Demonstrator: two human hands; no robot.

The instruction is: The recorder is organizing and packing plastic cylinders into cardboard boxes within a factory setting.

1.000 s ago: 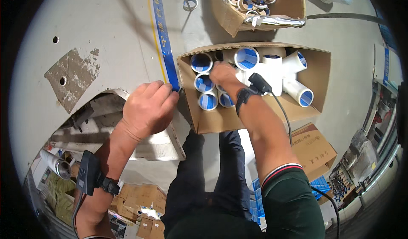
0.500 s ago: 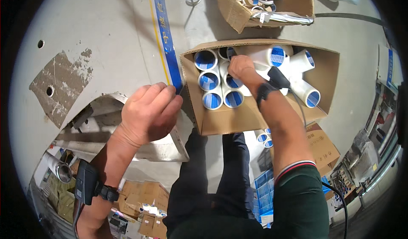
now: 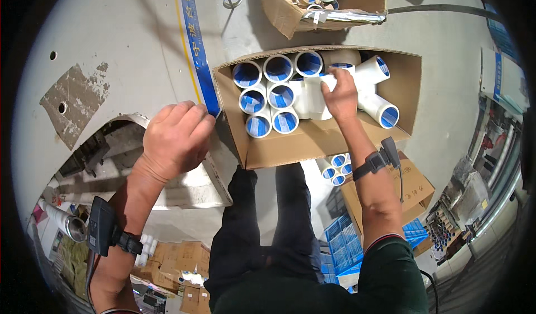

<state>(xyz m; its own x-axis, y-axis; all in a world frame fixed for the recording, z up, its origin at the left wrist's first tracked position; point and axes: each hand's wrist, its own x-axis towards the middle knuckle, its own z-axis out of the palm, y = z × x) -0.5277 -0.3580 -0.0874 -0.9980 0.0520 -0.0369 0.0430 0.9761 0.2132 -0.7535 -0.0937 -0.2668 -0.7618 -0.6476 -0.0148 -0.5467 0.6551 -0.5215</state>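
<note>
An open cardboard box (image 3: pixel 312 146) holds several white rolls with blue printed cores. On its left side rolls stand in stacked rows, like the roll (image 3: pixel 247 74) in the corner, their round ends facing up. Toward the right, other rolls lie at angles, among them a tilted roll (image 3: pixel 381 111). My right hand (image 3: pixel 341 93) is inside the box over the lying rolls, thumb and fingers apart, touching or just above a white roll (image 3: pixel 315 99). Beside the table's edge, my left hand (image 3: pixel 178 135) is curled, knuckles up; its fingertips and anything under them are hidden.
A second carton (image 3: pixel 279 12) with loose tape rings stands beyond the box. The grey table (image 3: pixel 134 46) with a blue-and-yellow strip (image 3: pixel 195 46) fills the left. Below right are more rolls (image 3: pixel 337 169), a closed carton (image 3: pixel 391 191) and a blue crate (image 3: pixel 343 244).
My right hand has moved right from the box's upper middle, and its fingers have spread. A roll end now shows in the top row where it was. My left hand stays curled.
</note>
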